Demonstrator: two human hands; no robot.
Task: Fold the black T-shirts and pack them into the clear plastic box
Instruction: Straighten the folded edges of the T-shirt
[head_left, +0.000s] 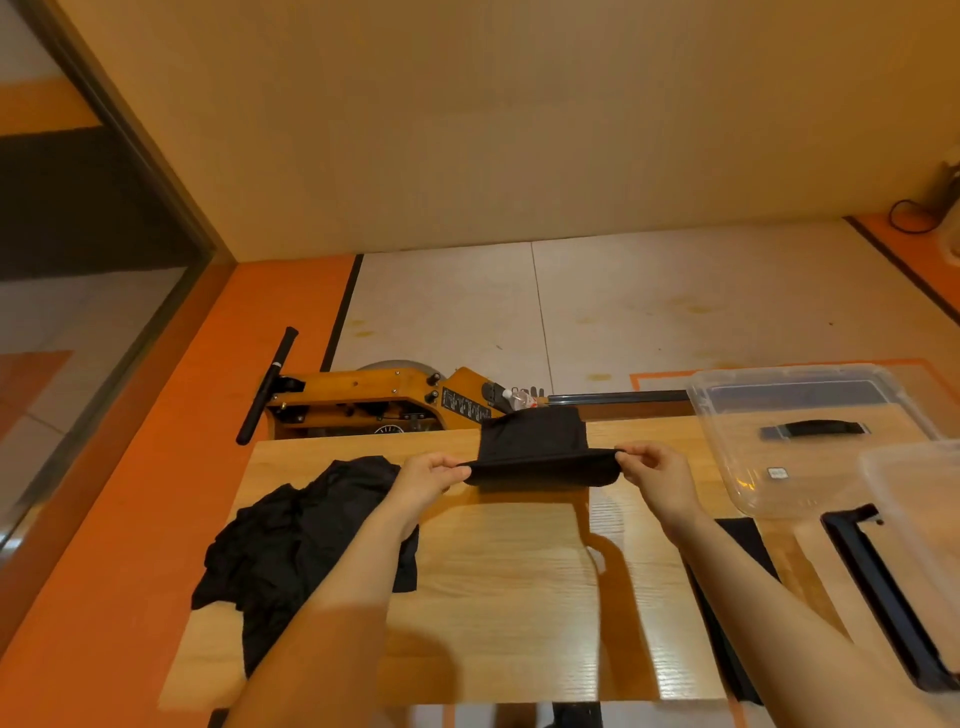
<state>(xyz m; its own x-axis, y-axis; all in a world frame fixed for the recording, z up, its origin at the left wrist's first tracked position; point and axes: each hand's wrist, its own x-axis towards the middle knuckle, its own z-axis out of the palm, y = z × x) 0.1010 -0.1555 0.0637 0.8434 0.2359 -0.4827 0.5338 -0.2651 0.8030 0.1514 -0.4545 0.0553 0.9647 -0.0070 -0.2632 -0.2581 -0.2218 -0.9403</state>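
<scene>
Pale beige wall (467, 130) at twelve o'clock, grey and orange floor (649, 306) below it, glass partition (78, 312) at nine o'clock, wooden rowing machine (374, 400) beyond the light wood table (519, 597), warm amber light

No text can be read. A black label (466, 407) with white print sits on the yellow rowing machine (363, 397) at centre frame, behind the table; its lines are too small and blurred to make out. A round emblem (388, 429) low on the same machine is partly hidden by the table edge. A small white sticker (777, 473) on the clear lid (810, 436) at right is also unreadable.
</scene>
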